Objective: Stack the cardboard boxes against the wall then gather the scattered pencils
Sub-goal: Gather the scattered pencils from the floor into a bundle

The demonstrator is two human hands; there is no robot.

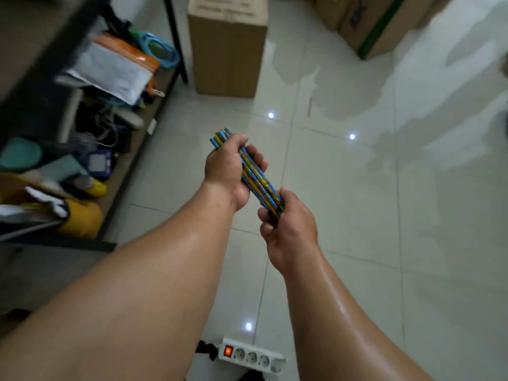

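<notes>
Far left: low dark shelf (143, 149) crowded with padded envelopes, cables, a yellow container; all blurred, nothing legible.

Centre left: left hand (229, 171) closed around the upper half of the pencils (254, 174), fingers wrapped over them, blunt ends sticking out past the knuckles. The bundle was held in the air above the tiled floor (384, 188), slanting from upper left to lower right.

Centre right: right hand (288, 226) closed on the lower ends of the same bundle, fingers curled beneath.

Handling, as judged: pencils light, stiff, lacquered, so apt to slide against one another and fan out; tips breakable if dropped. Best held around the middle of the bundle with one end tapped level against a palm.

Behind: one cardboard box (228, 50) upright by the shelf leg, more boxes (379, 26) at upper right.

Writing: faint print on the box top, unreadable. Pencils showed a blue and yellow pattern, no brand made out. Power strip (251, 356) near the feet, switch lit red.
</notes>
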